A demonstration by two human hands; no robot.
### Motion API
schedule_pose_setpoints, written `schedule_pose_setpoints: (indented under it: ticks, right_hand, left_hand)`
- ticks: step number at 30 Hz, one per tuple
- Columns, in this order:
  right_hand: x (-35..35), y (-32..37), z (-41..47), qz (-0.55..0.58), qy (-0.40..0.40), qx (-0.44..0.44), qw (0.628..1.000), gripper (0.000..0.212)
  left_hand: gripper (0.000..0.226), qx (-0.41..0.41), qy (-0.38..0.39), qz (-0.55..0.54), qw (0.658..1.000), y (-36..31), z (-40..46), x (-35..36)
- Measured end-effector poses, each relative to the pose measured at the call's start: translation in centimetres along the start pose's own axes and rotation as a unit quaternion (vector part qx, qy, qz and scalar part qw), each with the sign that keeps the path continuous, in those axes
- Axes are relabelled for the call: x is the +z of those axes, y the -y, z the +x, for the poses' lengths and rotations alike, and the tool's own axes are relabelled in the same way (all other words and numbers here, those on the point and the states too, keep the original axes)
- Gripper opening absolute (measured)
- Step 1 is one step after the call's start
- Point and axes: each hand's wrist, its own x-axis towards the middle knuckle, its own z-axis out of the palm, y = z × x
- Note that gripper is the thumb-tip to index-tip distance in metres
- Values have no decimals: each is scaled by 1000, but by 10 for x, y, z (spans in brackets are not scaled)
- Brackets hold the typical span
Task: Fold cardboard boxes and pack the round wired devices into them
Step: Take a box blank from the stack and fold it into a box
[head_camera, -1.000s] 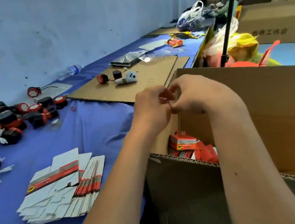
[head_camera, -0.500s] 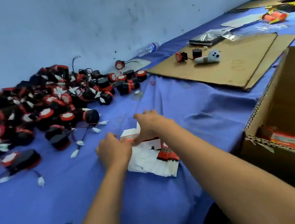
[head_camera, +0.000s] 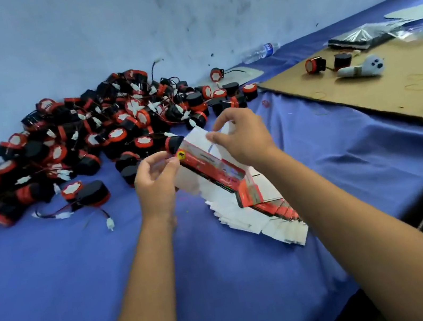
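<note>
At centre frame the left hand (head_camera: 156,182) and right hand (head_camera: 243,138) each pinched an end of one flat box blank (head_camera: 212,164), held just above the stack (head_camera: 264,216) on the bench (head_camera: 59,297). A second blank could have clung to it, or a flap creased wrongly. The devices (head_camera: 84,142) lay heaped at upper left, wires tangled, likely to snag; a cardboard sheet (head_camera: 388,86) and bottle (head_camera: 260,52) sat at upper right.

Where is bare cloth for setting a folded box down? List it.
Free: the blue cloth nearest the person, left of the left hand and below the pile of round devices; also between the stack of flat boxes and the cardboard sheet. Crowded: the pile by the wall.
</note>
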Motion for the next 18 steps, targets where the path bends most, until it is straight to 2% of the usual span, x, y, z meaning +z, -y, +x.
schedule_pose_setpoints:
  ticks: [3,6,8,11,15,18]
  right_hand:
    - [46,20,-7,109,-1,71,992,23]
    - [99,30,-23,115,76,106,985,27]
    - [128,33,-37,110,86,100,985,38]
    - [153,34,-61,89,54,22,994,53]
    - [170,27,-79,-55,85,-33,994,40]
    - [167,27,-80,-51,102,-53,992,31]
  left_hand:
    - [12,-83,2,-122,989,10,-7,-53]
    - [18,-113,3,-162,980,17,-15,-96]
    - [23,-101,-9,-131,986,14,-14,-124]
    - [21,-88,13,-91,992,16,-12,-154]
    - [24,-71,30,-12,997,25,-8,-164]
    - [19,-32,-17,10,999,29,-5,-159]
